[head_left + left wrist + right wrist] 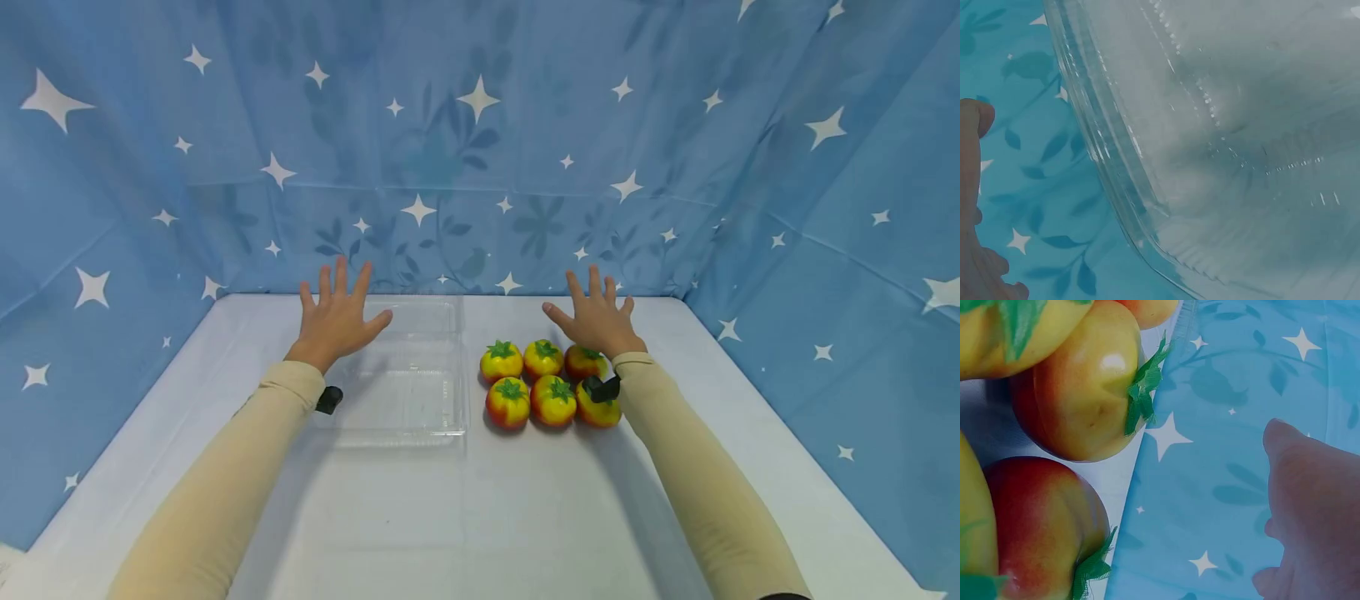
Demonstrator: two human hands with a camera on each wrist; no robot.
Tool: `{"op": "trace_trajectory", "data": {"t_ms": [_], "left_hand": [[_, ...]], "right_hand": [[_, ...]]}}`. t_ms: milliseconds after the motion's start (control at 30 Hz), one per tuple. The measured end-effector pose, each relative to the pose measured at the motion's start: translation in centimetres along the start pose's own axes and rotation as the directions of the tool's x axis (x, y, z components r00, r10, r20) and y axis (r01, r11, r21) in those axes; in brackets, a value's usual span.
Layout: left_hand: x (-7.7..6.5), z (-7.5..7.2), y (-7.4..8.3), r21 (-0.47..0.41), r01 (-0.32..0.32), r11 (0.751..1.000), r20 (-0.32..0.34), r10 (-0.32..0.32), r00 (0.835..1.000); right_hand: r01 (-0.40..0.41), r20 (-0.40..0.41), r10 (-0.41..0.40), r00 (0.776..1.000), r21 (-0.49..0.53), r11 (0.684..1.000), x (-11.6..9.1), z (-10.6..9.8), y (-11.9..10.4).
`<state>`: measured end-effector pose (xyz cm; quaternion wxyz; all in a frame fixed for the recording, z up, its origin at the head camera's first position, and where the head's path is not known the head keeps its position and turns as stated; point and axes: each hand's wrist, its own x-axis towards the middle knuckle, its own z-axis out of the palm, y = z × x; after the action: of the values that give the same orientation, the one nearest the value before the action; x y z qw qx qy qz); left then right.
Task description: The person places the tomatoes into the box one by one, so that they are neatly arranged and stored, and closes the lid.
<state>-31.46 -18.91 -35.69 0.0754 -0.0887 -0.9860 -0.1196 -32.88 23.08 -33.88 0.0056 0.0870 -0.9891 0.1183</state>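
Note:
My left hand point(335, 322) is held with fingers spread above the left part of a clear plastic container point(408, 429), touching nothing. In the left wrist view the container's ridged corner point(1141, 240) fills much of the picture, with part of the left hand point(979, 225) at the edge. Fingers spread too, my right hand point(597, 321) hovers over the back right of several yellow-and-red toy tomatoes point(507, 403) with green leafy tops. They stand in two rows; the right wrist partly hides the rightmost ones. In the right wrist view, tomatoes point(1085, 387) lie left of the right hand point(1316, 506).
A white table point(390, 517) carries the container and tomatoes. Blue curtains point(442, 150) with white stars rise behind it and along both sides. A small black device point(328, 400) is strapped at the left wrist, another point(602, 389) at the right.

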Motion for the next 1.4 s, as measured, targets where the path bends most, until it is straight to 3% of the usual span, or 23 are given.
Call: {"op": "trace_trajectory", "data": {"t_ms": [467, 733, 1000, 1400], "left_hand": [[-0.5, -0.1, 3.9, -0.118, -0.052, 0.992, -0.035, 0.048, 0.998], [-0.9, 0.2, 5.3, -0.129, -0.066, 0.989, 0.010, 0.068, 0.998], [-1.7, -0.4, 5.1, -0.152, -0.062, 0.986, 0.080, 0.074, 0.994], [-5.4, -2.3, 2.8, -0.204, -0.028, 0.979, 0.213, 0.072, 0.974]], "right_hand": [[-0.017, 0.039, 0.014, 0.999, 0.084, 0.996, -1.6, -0.2, 1.6], [-0.031, 0.086, 0.018, 0.996, 0.149, 0.988, -2.7, -0.2, 3.3], [-0.035, 0.129, 0.008, 0.992, 0.205, 0.978, -4.2, -0.2, 4.4], [-0.026, 0.151, -0.007, 0.989, 0.216, 0.976, -5.0, 0.4, 5.4]]}}
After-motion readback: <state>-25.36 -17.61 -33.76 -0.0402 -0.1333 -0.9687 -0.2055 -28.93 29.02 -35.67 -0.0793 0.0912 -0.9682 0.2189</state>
